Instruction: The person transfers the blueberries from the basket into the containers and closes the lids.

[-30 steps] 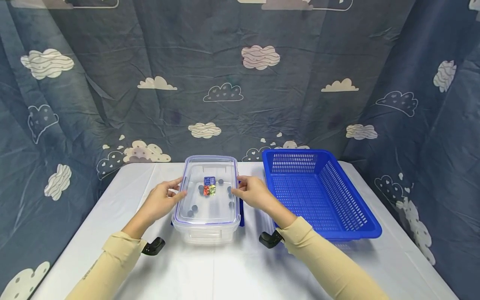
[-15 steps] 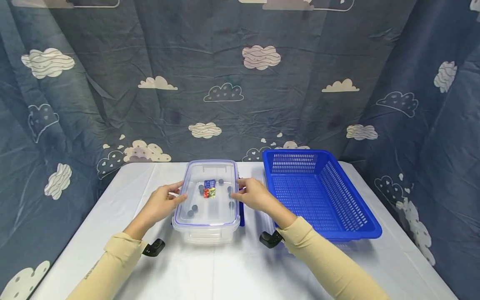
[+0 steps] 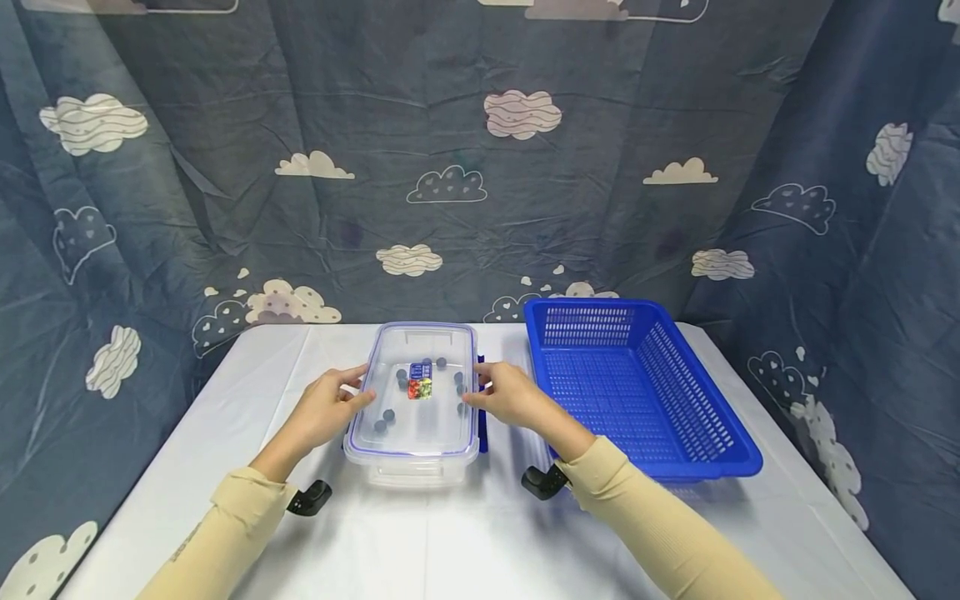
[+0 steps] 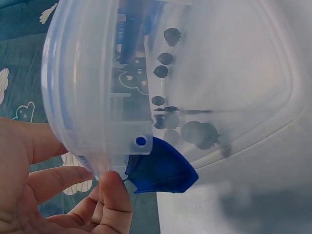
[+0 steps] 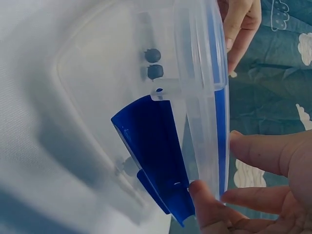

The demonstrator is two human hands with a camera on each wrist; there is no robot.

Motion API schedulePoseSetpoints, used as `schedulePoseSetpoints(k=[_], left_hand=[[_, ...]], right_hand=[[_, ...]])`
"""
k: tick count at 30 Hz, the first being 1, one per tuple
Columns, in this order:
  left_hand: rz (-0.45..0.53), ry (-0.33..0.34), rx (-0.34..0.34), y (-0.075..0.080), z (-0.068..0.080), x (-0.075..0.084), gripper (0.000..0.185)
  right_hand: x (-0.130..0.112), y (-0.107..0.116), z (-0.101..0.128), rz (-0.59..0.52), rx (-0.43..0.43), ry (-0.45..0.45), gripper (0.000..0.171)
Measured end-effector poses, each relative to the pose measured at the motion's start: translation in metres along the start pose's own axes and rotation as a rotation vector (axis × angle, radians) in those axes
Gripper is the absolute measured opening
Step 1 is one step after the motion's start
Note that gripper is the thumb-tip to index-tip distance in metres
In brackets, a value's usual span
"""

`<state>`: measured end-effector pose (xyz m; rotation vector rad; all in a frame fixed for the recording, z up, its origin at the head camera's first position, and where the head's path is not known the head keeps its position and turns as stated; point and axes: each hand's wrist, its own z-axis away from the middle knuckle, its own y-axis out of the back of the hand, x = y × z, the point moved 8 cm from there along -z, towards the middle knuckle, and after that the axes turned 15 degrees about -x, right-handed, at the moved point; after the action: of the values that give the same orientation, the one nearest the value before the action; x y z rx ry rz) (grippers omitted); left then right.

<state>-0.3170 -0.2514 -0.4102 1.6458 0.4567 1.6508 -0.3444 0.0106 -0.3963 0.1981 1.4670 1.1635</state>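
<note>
A clear plastic box [image 3: 411, 472] stands on the white table, a little left of the middle. Its clear lid [image 3: 420, 425] with a purple seal lies on top and bears a small coloured sticker [image 3: 420, 382]. Several dark blueberries [image 3: 387, 414] show through it. My left hand [image 3: 352, 398] pinches the lid's left edge, and my right hand [image 3: 474, 392] pinches the right edge. In the left wrist view my thumb [image 4: 114, 192] sits under the rim by a blue clasp [image 4: 163, 170]. In the right wrist view my thumb [image 5: 202, 195] touches the tip of the other blue clasp [image 5: 151, 141].
An empty blue slotted basket [image 3: 675, 471] stands right of the box, close to my right forearm. The table [image 3: 450, 542] is covered in white cloth. A dark blue curtain with clouds [image 3: 480, 167] closes off the back and both sides.
The lid has come down a little and now sits lower on the box. Both hands followed it down and stayed at its side edges.
</note>
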Motion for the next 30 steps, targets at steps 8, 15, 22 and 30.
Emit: schedulePoseSetpoints(k=[8, 15, 22, 30], left_hand=[[-0.005, 0.014, 0.003, 0.000, 0.000, -0.001, 0.057], [0.024, 0.021, -0.004, -0.005, 0.003, -0.005, 0.057], [0.085, 0.008, 0.001, -0.012, 0.013, -0.011, 0.055], [0.178, 0.017, 0.023, -0.017, 0.028, -0.017, 0.054]], right_hand=[[-0.003, 0.001, 0.000, 0.009, -0.004, -0.001, 0.058], [-0.004, -0.005, 0.007, 0.072, -0.021, -0.019, 0.067], [-0.009, -0.014, 0.032, -0.054, -0.041, 0.029, 0.063], [-0.004, -0.037, 0.063, -0.292, 0.051, 0.044, 0.068]])
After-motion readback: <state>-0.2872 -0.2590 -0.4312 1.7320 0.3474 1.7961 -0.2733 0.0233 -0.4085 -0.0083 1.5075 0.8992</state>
